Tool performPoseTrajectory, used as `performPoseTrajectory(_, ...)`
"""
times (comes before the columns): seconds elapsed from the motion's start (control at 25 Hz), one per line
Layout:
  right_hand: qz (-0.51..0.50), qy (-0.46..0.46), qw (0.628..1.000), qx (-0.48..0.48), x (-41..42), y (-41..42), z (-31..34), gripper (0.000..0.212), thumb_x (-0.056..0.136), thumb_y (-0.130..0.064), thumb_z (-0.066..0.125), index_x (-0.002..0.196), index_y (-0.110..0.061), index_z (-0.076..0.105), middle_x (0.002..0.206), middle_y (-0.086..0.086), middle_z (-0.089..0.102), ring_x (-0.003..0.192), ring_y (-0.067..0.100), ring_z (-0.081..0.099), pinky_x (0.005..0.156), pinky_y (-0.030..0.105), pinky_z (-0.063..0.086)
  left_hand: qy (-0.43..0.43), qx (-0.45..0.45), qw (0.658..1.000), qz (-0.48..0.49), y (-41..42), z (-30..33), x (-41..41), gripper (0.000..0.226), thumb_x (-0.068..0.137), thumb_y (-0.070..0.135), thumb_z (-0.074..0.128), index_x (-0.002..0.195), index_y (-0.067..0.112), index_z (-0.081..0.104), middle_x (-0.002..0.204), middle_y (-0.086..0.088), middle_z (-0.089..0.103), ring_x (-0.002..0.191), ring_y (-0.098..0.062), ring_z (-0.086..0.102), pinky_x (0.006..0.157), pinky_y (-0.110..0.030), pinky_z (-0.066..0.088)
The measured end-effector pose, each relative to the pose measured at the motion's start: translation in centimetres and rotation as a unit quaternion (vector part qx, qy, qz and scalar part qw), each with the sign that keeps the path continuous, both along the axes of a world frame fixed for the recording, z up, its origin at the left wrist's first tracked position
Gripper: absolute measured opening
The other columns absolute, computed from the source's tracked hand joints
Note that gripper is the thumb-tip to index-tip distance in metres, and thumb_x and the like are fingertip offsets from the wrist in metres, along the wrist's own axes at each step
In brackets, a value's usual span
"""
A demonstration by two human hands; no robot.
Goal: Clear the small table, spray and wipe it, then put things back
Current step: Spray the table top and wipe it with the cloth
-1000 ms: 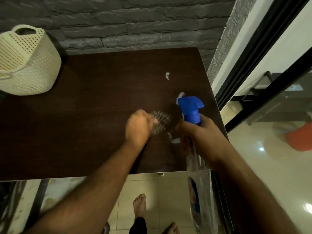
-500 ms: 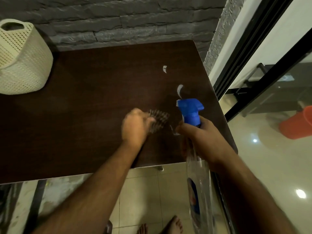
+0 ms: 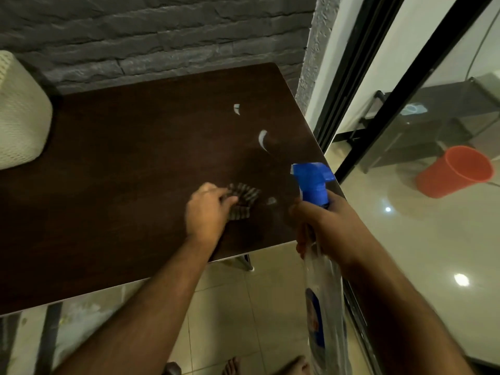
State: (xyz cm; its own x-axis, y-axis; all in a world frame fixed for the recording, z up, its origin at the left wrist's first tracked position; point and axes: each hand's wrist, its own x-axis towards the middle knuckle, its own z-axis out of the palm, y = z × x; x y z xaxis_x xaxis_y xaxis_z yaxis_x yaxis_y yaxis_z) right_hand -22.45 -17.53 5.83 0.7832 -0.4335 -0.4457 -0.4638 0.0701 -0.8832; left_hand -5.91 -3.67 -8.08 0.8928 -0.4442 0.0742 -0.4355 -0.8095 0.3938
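The small dark brown table (image 3: 121,185) fills the middle of the view. My left hand (image 3: 207,212) presses a crumpled striped cloth (image 3: 243,197) onto the tabletop near its right front corner. My right hand (image 3: 322,226) grips the neck of a clear spray bottle (image 3: 323,299) with a blue trigger head (image 3: 312,182), held just off the table's right front edge, nozzle pointing left over the table. Wet streaks (image 3: 262,139) shine on the wood beyond the cloth.
A cream perforated basket (image 3: 19,125) stands on the table's left end. A grey stone wall (image 3: 162,36) backs the table. Black-framed glass doors (image 3: 378,90) run along the right, with an orange bucket (image 3: 457,171) behind them. My bare feet (image 3: 270,366) are on the tiled floor.
The view has swung left and down relative to the table. My left hand with the cloth has shifted slightly across the wood, and a small wet patch by the cloth has shrunk. The right hand keeps the bottle.
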Motion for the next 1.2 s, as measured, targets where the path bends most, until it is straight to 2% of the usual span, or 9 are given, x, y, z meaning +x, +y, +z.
performPoseTrajectory(0.16, 0.003, 0.001, 1.0, -0.012, -0.6, -1.1, 0.0, 0.018, 0.086, -0.022, 0.063, 0.099, -0.015, 0.053, 0.068, 0.006, 0.058, 0.051, 0.016, 0.056, 0.051, 0.027, 0.053, 0.04, -0.015, 0.991, -0.128, 0.2, 0.0, -6.9, 0.029, 0.088, 0.045, 0.062, 0.109, 0.027, 0.069, 0.099, 0.009, 0.059, 0.089, -0.011, 0.056, 0.076, -0.028, 0.05)
performPoseTrajectory(0.28, 0.005, 0.011, 1.0, -0.002, -1.6, -2.2, 0.1, 0.019, 0.085, -0.019, 0.063, 0.099, -0.015, 0.052, 0.069, 0.009, 0.057, 0.052, 0.017, 0.056, 0.052, 0.027, 0.053, 0.027, -0.047, 0.985, -0.163, 3.9, -0.1, -5.8, 0.027, 0.083, 0.041, 0.067, 0.1, 0.021, 0.074, 0.091, 0.008, 0.062, 0.082, -0.015, 0.059, 0.069, -0.03, 0.05)
performPoseTrajectory(0.48, 0.006, 0.015, 1.0, -0.002, -1.9, -4.4, -0.4, 0.022, 0.085, -0.019, 0.063, 0.103, -0.015, 0.051, 0.067, 0.009, 0.057, 0.053, 0.02, 0.055, 0.057, 0.034, 0.053, -0.022, -0.012, 0.999, 0.031, -1.2, -0.4, 4.1, 0.033, 0.085, 0.038, 0.068, 0.105, 0.012, 0.073, 0.1, -0.008, 0.066, 0.091, -0.027, 0.063, 0.079, -0.034, 0.047)
performPoseTrajectory(0.56, 0.009, 0.006, 1.0, 0.0, -1.7, -4.5, -0.5, 0.02, 0.085, -0.018, 0.063, 0.101, -0.015, 0.052, 0.066, 0.01, 0.057, 0.052, 0.02, 0.055, 0.056, 0.034, 0.053, -0.002, -0.031, 0.999, 0.031, -5.3, 0.1, 3.5, 0.03, 0.086, 0.039, 0.066, 0.103, 0.017, 0.073, 0.1, -0.006, 0.065, 0.091, -0.024, 0.062, 0.078, -0.033, 0.047)
performPoseTrajectory(0.64, 0.017, 0.0, 1.0, 0.0, -1.7, -4.6, -0.5, 0.018, 0.085, -0.018, 0.063, 0.099, -0.014, 0.052, 0.066, 0.009, 0.056, 0.052, 0.019, 0.055, 0.056, 0.033, 0.052, 0.035, -0.033, 0.998, -0.03, -6.8, 0.1, -0.9, 0.025, 0.086, 0.039, 0.066, 0.102, 0.022, 0.071, 0.097, -0.001, 0.062, 0.087, -0.019, 0.059, 0.075, -0.032, 0.049)
performPoseTrajectory(0.76, 0.019, -0.001, 1.0, 0.01, -2.2, -5.5, -0.2, 0.018, 0.085, -0.018, 0.062, 0.099, -0.014, 0.052, 0.068, 0.01, 0.057, 0.054, 0.02, 0.055, 0.056, 0.032, 0.053, 0.039, -0.038, 0.994, -0.098, -1.7, -0.1, -6.2, 0.025, 0.085, 0.038, 0.067, 0.104, 0.023, 0.072, 0.093, 0.007, 0.06, 0.083, -0.013, 0.058, 0.071, -0.032, 0.05)
performPoseTrajectory(0.88, 0.026, 0.004, 1.0, 0.011, -2.5, -6.7, -0.4, 0.018, 0.085, -0.018, 0.063, 0.099, -0.018, 0.052, 0.069, 0.007, 0.058, 0.054, 0.018, 0.056, 0.057, 0.031, 0.054, 0.006, -0.008, 1.0, -0.001, 3.3, 0.1, -2.1, 0.029, 0.084, 0.035, 0.07, 0.103, 0.014, 0.075, 0.093, 0.001, 0.064, 0.082, -0.018, 0.061, 0.072, -0.032, 0.051)
performPoseTrajectory(0.96, 0.034, 0.005, 0.999, 0.017, -2.2, -7.0, -0.7, 0.017, 0.086, -0.018, 0.063, 0.098, -0.019, 0.052, 0.069, 0.007, 0.059, 0.054, 0.016, 0.056, 0.056, 0.029, 0.054, -0.017, 0.024, 0.999, 0.045, 2.3, 0.0, 1.7, 0.03, 0.086, 0.033, 0.069, 0.105, 0.01, 0.073, 0.098, -0.004, 0.065, 0.086, -0.021, 0.062, 0.075, -0.033, 0.05)
performPoseTrajectory(1.2, 0.066, -0.013, 0.998, 0.0, 0.9, -6.7, -1.6, 0.012, 0.085, -0.02, 0.063, 0.095, -0.021, 0.055, 0.07, 0.002, 0.059, 0.056, 0.013, 0.056, 0.058, 0.029, 0.051, -0.021, -0.02, 0.992, 0.121, -2.9, -1.1, 5.8, 0.031, 0.088, 0.039, 0.065, 0.104, 0.013, 0.072, 0.101, -0.004, 0.064, 0.089, -0.021, 0.062, 0.077, -0.034, 0.051)
